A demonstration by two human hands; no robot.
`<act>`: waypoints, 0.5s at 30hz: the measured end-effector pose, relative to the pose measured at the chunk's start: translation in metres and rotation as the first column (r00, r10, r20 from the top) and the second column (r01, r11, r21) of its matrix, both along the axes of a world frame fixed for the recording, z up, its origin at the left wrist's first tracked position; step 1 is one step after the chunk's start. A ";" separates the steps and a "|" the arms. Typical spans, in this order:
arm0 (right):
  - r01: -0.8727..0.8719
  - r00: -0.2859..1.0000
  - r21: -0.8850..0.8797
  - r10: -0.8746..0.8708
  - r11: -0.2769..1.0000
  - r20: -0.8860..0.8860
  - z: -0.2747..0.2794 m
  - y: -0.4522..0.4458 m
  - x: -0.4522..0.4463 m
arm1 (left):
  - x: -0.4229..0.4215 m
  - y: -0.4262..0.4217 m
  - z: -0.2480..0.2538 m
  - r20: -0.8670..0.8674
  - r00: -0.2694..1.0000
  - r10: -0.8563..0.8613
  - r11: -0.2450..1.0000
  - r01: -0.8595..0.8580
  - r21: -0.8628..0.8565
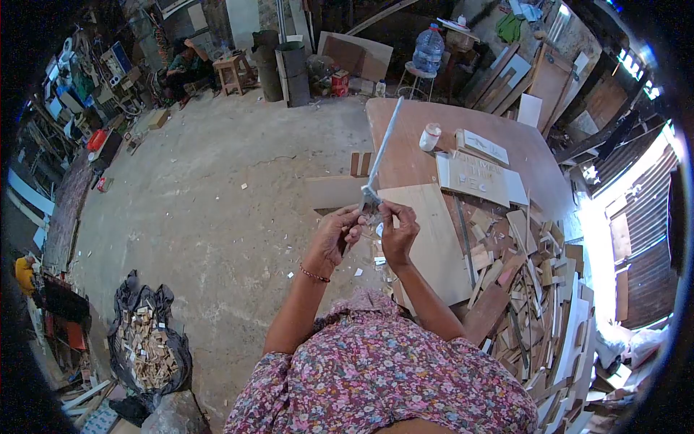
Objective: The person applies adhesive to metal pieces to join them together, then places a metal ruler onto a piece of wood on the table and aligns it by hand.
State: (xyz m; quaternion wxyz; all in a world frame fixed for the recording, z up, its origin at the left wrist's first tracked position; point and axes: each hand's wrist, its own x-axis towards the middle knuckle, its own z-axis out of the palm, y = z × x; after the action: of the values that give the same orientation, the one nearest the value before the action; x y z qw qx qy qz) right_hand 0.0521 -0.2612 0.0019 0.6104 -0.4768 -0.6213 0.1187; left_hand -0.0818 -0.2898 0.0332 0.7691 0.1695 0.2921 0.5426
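Both my hands are raised together near the middle of the view, around a small greyish piece (371, 195) with a long thin pale stick (387, 141) rising from it. My left hand (338, 233) has its fingers curled at the lower left of the piece. My right hand (398, 230) pinches at its right side. What exactly lies between the fingers is partly hidden. Beyond the hands, a white jar (430, 137) stands on the wooden table (405, 123), left of a lettered board (473, 178).
Wood offcuts (517, 289) are piled at the right. A black bag of small wood pieces (148, 343) lies on the floor at lower left. A water bottle (429, 50) stands on a stool behind the table. A person (186, 71) sits at the back left.
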 end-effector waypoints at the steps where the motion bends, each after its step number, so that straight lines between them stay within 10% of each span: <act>1: -0.031 0.999 0.011 0.031 0.999 0.042 0.002 -0.002 -0.001 | -0.001 0.001 -0.001 -0.053 0.998 0.027 0.999 -0.026 0.018; 15: -0.043 0.906 0.265 -0.075 0.963 0.418 0.024 0.019 0.021 | 0.007 -0.001 0.001 -0.436 0.892 0.119 0.985 -0.050 0.166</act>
State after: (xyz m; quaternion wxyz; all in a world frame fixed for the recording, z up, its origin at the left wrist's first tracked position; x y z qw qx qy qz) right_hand 0.0728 -0.2419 0.0260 0.5205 -0.4094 -0.7453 -0.0777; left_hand -0.0751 -0.2904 0.0338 0.6427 0.3334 0.4255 0.5429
